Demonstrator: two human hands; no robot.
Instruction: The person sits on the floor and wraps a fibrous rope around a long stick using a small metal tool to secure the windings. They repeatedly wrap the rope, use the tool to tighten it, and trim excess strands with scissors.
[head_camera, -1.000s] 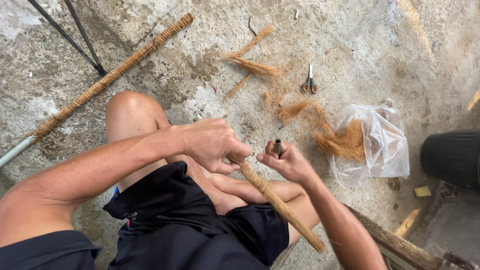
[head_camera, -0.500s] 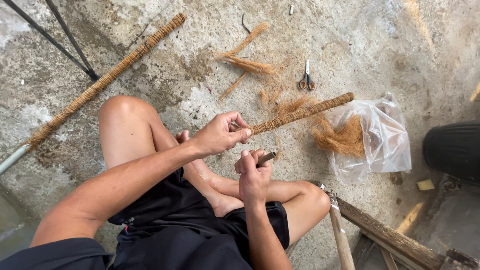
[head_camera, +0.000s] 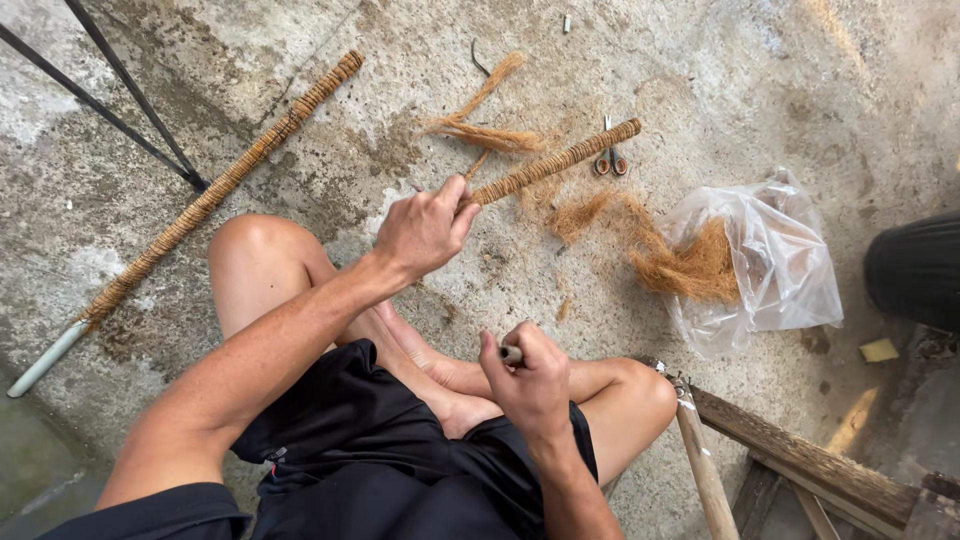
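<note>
On the concrete floor (head_camera: 800, 80), seated cross-legged, knees bare, black shorts. Left hand (head_camera: 425, 228) closed around the near end of a short fibre-wrapped stick (head_camera: 555, 160); grip fully shut on it, thumb and fingers wrapped round. Stick held low over the floor, far end pointing away toward the small scissors (head_camera: 608, 160) and lying just beside them in view. Compared with half a second ago: same stick, same hold, but angled more steeply and drawn nearer the scissors.

Right hand (head_camera: 530, 375) above the lap, well apart from the stick, curled into a fist round a small dark tool (head_camera: 511, 354); only its tip showing, kind not determinable. Grip closed tight on it. Little changed from the earlier frame, when the fist sat a touch closer to the stick.

Beyond the stick: loose tufts of brown fibre (head_camera: 485, 130) on the floor. Right of the scissors: clear plastic bag (head_camera: 775, 270) with more fibre spilling from its mouth. Far left of the stick: a long fibre-wrapped pole (head_camera: 215, 190), bare pale end nearest the viewer. Near the right knee: a wooden handle (head_camera: 705, 470) and rough planks.
</note>
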